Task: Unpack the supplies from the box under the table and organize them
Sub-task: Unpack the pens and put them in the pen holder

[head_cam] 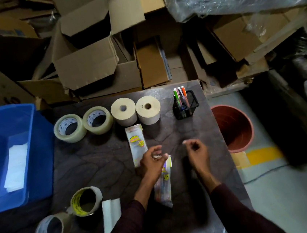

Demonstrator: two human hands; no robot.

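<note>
Near the tabletop's front edge the left hand pinches the top flap of a pen packet, likely to open it for the holder at the back edge, while the right hand hovers loosely curled, empty.

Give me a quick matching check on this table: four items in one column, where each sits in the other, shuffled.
Items:
1. mesh pen holder
2. blue bin
3. orange bucket
4. yellow-labelled tape roll

Places:
A. on the floor, right of the table
B. table's near left part
C. table's far right corner
D. left of the table

Pairs: 1-C, 2-D, 3-A, 4-B
</note>
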